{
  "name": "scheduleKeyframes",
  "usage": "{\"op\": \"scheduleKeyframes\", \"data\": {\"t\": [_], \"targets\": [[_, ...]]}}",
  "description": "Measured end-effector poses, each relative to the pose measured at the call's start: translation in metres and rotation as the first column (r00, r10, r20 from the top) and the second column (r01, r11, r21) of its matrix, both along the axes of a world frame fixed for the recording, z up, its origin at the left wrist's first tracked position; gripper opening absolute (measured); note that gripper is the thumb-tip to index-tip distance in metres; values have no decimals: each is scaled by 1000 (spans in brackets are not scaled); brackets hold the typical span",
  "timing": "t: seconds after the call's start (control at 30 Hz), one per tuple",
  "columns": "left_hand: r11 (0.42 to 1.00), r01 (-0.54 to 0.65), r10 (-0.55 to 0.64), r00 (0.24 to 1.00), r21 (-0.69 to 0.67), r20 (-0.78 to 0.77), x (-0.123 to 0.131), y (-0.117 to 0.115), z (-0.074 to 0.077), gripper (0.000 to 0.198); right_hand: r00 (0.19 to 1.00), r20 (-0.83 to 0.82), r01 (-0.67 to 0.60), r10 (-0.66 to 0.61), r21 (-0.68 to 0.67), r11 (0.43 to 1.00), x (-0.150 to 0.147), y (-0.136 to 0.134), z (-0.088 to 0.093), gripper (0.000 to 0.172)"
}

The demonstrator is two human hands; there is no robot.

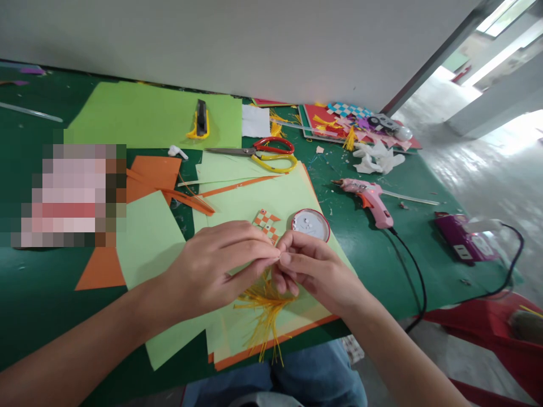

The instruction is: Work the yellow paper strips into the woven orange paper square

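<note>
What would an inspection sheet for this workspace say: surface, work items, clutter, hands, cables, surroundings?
Surface: green table, partly covered by paper sheets.
Work items: checkered woven paper and yellow tassel by the hands; red-rimmed lid bearing small pale pieces.
Clutter: scissors, utility knife, earbud, crumpled tissue.
Hands: left hand and right hand meet at the fingertips; anything pinched is too small to tell.
Cables: black cord from pink glue gun passes over the table edge.
Surroundings: pale panel behind; shiny floor at right.
</note>
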State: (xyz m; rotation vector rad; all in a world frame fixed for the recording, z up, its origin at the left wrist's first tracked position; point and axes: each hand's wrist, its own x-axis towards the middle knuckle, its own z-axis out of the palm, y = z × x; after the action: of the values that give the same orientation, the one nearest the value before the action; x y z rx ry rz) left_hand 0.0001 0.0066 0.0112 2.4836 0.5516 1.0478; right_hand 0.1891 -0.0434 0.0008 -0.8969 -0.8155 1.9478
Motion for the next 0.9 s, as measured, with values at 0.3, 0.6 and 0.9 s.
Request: {"op": "scheduleKeyframes", "data": {"t": [0.3, 0.6, 0.9], "targets": [[1000, -22, 22, 1000, 4, -4, 3, -2, -1, 13, 1000, 10, -9, 9, -9, 1000, -1, -1, -1, 9], [998, -4, 7, 999, -65, 45, 3, -1, -2, 13, 1000, -10, -27, 27, -40, 999, 1, 0, -1, 10], [992, 35, -28, 998, -123, 60, 3, -1, -2, 11, 999, -24, -33, 32, -23, 999, 2, 0, -2, 9]]}}
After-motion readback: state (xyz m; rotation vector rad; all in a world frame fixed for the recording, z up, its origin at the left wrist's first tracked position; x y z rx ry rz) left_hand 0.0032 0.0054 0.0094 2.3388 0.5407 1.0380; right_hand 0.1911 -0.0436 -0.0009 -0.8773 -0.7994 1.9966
